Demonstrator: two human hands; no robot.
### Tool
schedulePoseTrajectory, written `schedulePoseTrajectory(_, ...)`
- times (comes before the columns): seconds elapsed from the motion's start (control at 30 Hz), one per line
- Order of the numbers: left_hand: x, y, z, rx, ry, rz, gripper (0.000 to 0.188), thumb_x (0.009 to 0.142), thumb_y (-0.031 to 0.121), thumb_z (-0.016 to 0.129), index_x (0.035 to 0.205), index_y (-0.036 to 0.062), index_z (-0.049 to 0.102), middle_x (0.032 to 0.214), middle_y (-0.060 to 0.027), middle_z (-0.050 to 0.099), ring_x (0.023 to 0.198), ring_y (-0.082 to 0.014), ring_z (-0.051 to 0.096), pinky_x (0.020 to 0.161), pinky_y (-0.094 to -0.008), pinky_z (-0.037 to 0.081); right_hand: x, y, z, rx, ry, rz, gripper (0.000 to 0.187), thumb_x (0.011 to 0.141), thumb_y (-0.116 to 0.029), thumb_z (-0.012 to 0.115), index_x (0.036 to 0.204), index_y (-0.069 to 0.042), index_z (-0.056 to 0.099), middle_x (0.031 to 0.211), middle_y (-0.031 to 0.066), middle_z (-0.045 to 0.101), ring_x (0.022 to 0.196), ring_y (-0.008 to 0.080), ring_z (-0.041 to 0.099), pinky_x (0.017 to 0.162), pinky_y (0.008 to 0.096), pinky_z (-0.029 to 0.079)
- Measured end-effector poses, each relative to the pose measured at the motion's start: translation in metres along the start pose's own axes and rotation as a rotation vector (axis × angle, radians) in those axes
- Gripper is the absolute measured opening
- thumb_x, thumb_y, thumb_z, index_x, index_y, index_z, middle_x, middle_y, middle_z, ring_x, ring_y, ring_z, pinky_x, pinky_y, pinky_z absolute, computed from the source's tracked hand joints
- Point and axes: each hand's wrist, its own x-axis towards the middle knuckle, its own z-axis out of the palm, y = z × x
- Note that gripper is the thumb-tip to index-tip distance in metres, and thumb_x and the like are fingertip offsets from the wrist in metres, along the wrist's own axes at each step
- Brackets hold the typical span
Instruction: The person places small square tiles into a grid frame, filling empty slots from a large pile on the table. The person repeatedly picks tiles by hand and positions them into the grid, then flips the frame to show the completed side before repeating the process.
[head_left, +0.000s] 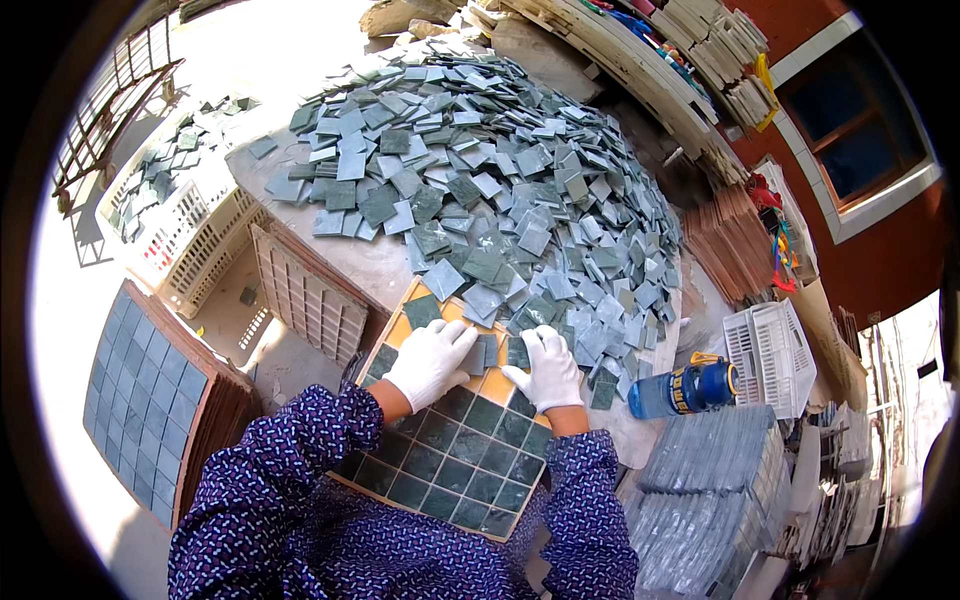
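Observation:
A shallow yellow tray (497, 386) with a grid of compartments leans against my lap. Square dark green stone tiles (438, 430) fill its near rows, and bare yellow shows in the far rows. My left hand (430, 364), in a white glove, has a grey-green tile (486, 352) between its thumb and fingers, over the tray. Just to the right, my gloved right hand (550, 372) grips the edge of a darker tile (517, 352), thumb and forefinger on either side. One loose tile (422, 311) lies across the tray's far left corner.
A large heap of loose tiles (480, 180) covers the table (275, 160) ahead. To the left stand a stack of tile-filled trays (140, 390), brown trays (305, 290) and a white crate (215, 235). A blue bottle (685, 390) and wrapped tile stacks (710, 490) are at the right.

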Motion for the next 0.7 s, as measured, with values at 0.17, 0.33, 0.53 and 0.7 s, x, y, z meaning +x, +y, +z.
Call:
schedulePoseTrajectory(0.17, 0.003, -0.013, 0.002, 0.075, -0.101, -0.002, 0.048, 0.073, 0.021, 0.070, 0.114, 0.0054, 0.053, 0.100, -0.0104, 0.058, 0.097, -0.0294, 0.056, 0.079, -0.0397, 0.050, -0.034, 0.013, -0.010, 0.531, 0.138, 0.269, 0.057, 0.078, -0.023, 0.069, 0.127, -0.003, 0.047, 0.120, 0.0154, 0.054, 0.100, 0.0267, 0.062, 0.081, 0.0355, 0.055)
schedulePoseTrajectory(0.33, 0.000, 0.000, -0.009, -0.173, 0.043, -0.079, 0.045, 0.082, 0.019, 0.065, 0.122, 0.0005, 0.056, 0.114, -0.0176, 0.061, 0.094, -0.0317, 0.062, 0.081, -0.0367, 0.051, -0.078, 0.045, -0.012, 1.725, 0.050, 0.571, 0.041, 0.091, -0.011, 0.049, 0.129, 0.005, 0.048, 0.119, 0.0125, 0.057, 0.096, 0.0206, 0.063, 0.075, 0.0306, 0.057)
schedulePoseTrajectory(0.53, 0.017, 0.029, 0.010, -0.805, -0.288, -0.486, 0.025, 0.095, 0.014, 0.048, 0.107, -0.0037, 0.062, 0.072, -0.0077, 0.062, 0.059, -0.0125, 0.060, 0.057, -0.0274, 0.049, -0.087, 0.052, -0.002, 0.924, -0.018, 0.574, 0.032, 0.087, -0.006, 0.046, 0.117, -0.004, 0.057, 0.107, 0.0123, 0.065, 0.079, 0.0157, 0.064, 0.066, 0.0287, 0.051)
schedulePoseTrajectory(0.7, 0.021, 0.039, 0.016, -0.873, -0.244, -0.508, 0.026, 0.096, 0.013, 0.048, 0.110, -0.0039, 0.062, 0.073, -0.0052, 0.062, 0.058, -0.0098, 0.059, 0.054, -0.0245, 0.048, -0.093, 0.043, -0.002, 0.517, 0.312, 0.324, 0.022, 0.084, -0.006, 0.054, 0.104, -0.005, 0.063, 0.099, 0.0143, 0.067, 0.085, 0.0267, 0.066, 0.074, 0.0352, 0.052)
